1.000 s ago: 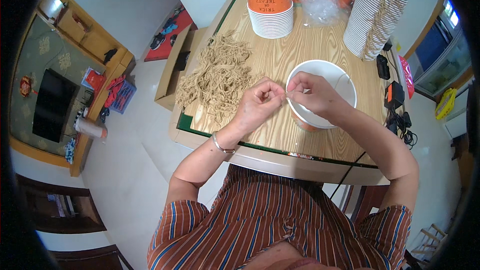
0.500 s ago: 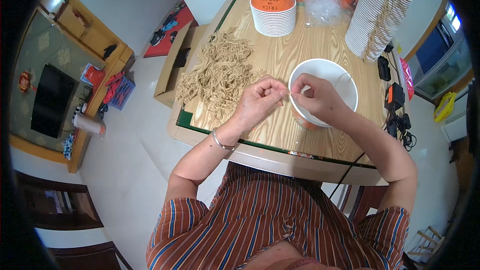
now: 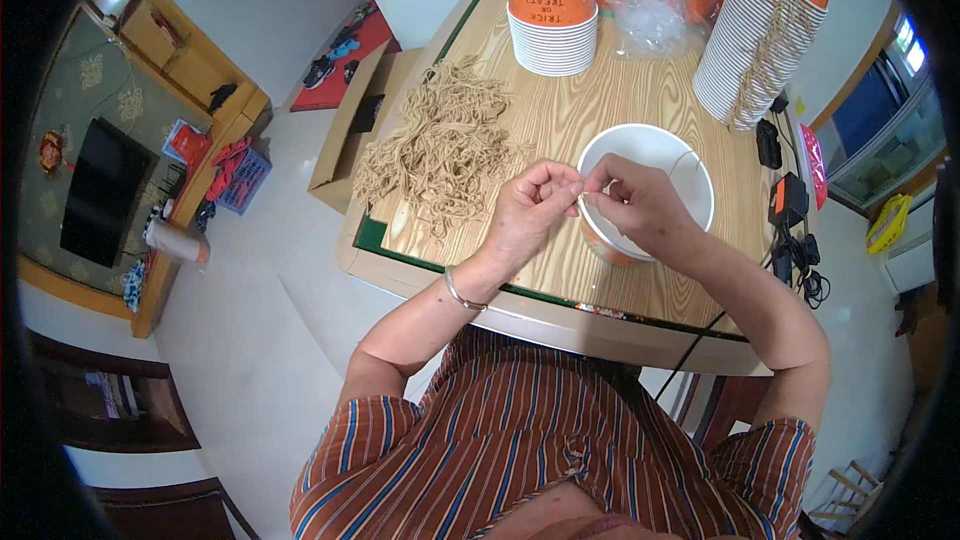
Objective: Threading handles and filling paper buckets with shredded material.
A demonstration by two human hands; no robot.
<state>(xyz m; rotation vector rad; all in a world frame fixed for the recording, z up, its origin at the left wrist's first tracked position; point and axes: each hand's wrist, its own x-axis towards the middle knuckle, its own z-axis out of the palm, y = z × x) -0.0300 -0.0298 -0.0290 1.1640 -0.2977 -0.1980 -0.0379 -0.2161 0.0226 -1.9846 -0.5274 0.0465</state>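
A white paper bucket (image 3: 695, 185) with an orange outside stands on the wood-grain table, its mouth facing up. Over its near left rim, my right hand (image 3: 648, 208) pinches a thin tan cord at the fingertips. My left hand (image 3: 528, 212) meets it there, thumb and forefinger closed on the same cord. Fingers hide most of what lies between them. A thin cord (image 3: 684, 157) shows at the bucket's inner right wall. Left of my hands lies a tangled heap of tan cords (image 3: 440, 145).
Nested buckets (image 3: 552, 35) stand upside down at the back. A leaning stack (image 3: 745, 45) with cords along its side is at the right, near a clear plastic bag (image 3: 655, 20). Black adapters and cables (image 3: 788, 200) line the right edge. An open cardboard box (image 3: 345, 140) stands left.
My fingertips have come closer together at the bucket's left rim, the left hand shifting slightly right. The whole view has tilted a little.
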